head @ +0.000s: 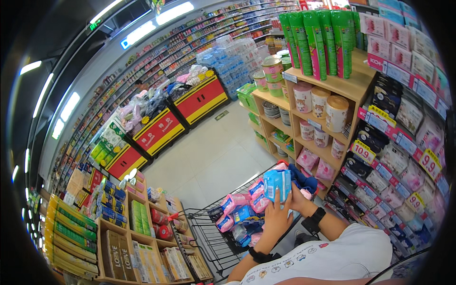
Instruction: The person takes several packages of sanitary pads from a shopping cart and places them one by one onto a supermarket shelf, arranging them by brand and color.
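A blue plastic-wrapped package (277,185) is held up over a black wire shopping cart (213,228). My left hand (276,217) lies with spread fingers against its near face. My right hand (298,197) grips the package at its right side, its fingers partly hidden. Below and left of my hands, the cart holds a pile of pink packages (233,203) and blue packages (245,213). Dark blue fabric (302,178) lies at the cart's far right corner. Both wrists wear black straps.
A wooden shelf (320,142) with canisters and green spray cans (313,46) stands ahead right. Hanging packaged goods (395,156) line the right. Another wooden shelf (142,238) stands left of the cart. Red and yellow bins (160,131) stand across the tiled floor (199,156).
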Motion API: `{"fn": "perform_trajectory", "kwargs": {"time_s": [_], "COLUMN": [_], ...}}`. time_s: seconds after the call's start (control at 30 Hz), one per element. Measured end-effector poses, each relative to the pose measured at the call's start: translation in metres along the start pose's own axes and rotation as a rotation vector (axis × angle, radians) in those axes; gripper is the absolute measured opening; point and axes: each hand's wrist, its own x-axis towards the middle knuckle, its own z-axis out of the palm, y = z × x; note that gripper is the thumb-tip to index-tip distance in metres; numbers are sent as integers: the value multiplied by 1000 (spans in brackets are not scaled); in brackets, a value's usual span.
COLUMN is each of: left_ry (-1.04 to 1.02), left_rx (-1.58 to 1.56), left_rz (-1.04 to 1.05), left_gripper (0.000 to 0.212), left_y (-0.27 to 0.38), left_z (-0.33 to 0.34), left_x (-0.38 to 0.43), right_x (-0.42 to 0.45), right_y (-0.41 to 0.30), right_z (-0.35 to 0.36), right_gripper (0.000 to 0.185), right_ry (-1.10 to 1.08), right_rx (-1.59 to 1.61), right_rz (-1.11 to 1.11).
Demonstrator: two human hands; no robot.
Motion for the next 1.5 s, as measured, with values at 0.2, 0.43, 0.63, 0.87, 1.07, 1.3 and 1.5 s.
{"fn": "perform_trajectory", "kwargs": {"time_s": [0.2,0.43,0.63,0.87,1.07,1.3,1.5], "left_ry": [-9,58,72,-122,-172,-189,-246], "left_rx": [26,-7,-189,-549,-1030,-1113,-1209], "left_rz": [-34,29,335,676,801,1005,1164], "left_gripper": [68,64,62,78,89,90,78], "left_y": [-1,22,83,199,320,423,469], "left_z": [-37,-70,-87,-92,-68,-69,-67], "left_x": [-98,-151,-147,-156,-199,-248,-262], "right_x": [-50,-99,-205,-373,-535,-660,-710], "right_y": [91,130,97,78,100,140,156], "right_z": [23,48,62,62,65,68,87], "right_gripper": [54,55,55,47,43,45,44], "right_ry": [1,-38,-256,-1,293,462,528], "right_rx": [-4,123,209,-84,-214,-190,-173], "right_rz": [108,73,-138,-668,-984,-1216,-1376]}}
